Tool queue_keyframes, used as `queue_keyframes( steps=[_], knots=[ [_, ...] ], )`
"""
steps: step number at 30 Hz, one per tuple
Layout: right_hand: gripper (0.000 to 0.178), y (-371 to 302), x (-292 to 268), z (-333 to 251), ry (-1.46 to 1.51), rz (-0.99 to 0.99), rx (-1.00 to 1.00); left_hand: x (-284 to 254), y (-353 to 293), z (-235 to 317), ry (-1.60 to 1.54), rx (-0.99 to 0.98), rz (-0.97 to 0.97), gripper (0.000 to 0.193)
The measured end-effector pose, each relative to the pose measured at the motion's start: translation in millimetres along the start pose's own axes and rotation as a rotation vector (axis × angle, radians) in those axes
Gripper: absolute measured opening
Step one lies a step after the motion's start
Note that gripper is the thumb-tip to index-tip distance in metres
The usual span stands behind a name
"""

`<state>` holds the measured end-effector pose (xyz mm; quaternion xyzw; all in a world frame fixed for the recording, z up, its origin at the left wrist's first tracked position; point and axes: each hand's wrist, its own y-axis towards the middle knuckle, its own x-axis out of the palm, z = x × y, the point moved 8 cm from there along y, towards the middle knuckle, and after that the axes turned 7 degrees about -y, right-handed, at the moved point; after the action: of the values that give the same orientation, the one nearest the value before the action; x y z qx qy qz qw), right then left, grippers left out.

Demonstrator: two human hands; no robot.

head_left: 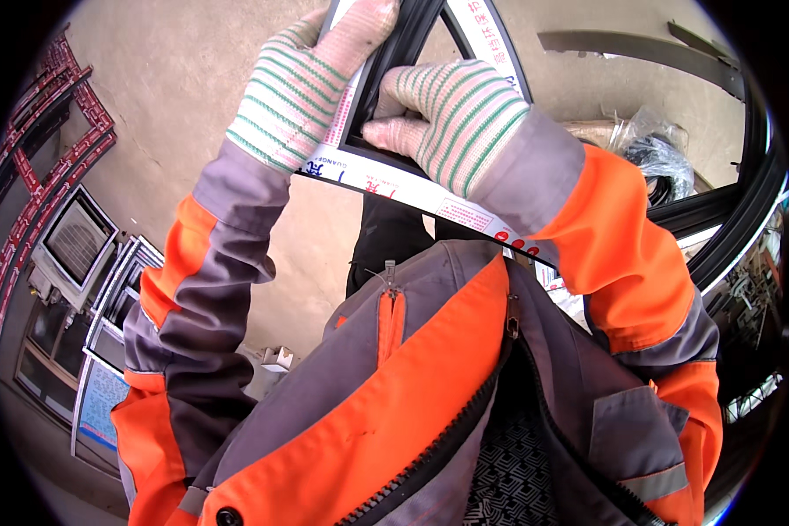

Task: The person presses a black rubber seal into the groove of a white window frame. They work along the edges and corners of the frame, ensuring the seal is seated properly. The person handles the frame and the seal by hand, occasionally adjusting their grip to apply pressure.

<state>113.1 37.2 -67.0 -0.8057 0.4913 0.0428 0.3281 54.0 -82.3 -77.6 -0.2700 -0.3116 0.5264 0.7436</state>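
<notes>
A black window frame with white printed protective film on its bars is in front of me at the top of the view, one corner toward me. My left hand, in a white knit glove with green stripes, is closed around its left bar, thumb along the top. In a matching glove, my right hand reaches over the near bar. Its fingers are curled and thumb and forefinger come together at the black inner edge by the corner. Whatever lies between those fingertips is hidden.
Long dark metal strips lie at the upper right, near a bundle in clear plastic. A larger black frame stands at the right. At the left are red-wrapped frames, an air-conditioner unit and leaning framed panels.
</notes>
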Motion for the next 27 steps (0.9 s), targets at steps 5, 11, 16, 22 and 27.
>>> queue_keyframes(
  steps=[5,11,16,22,27],
  knots=[
    [0.025,2.0,-0.9,-3.7,-0.019,0.008,-0.011,-3.0,0.4,-1.5,0.031,-0.012,-0.009,0.050],
    [0.027,8.9,1.4,-1.3,-0.008,-0.091,-0.005,-0.1,-1.5,-0.1,-0.028,-0.017,0.007,0.053],
    [0.028,21.3,-1.4,-0.8,-0.016,-0.234,-0.044,0.0,-5.0,6.2,-0.014,0.003,0.037,0.052],
    [0.025,25.7,-2.6,-2.8,-0.083,-0.290,-0.187,-1.6,-2.5,5.6,0.015,0.012,0.033,0.049],
    [0.023,23.6,0.9,-2.2,-0.106,-0.227,-0.191,-1.0,-2.5,5.3,0.016,0.015,0.046,0.048]
  ],
)
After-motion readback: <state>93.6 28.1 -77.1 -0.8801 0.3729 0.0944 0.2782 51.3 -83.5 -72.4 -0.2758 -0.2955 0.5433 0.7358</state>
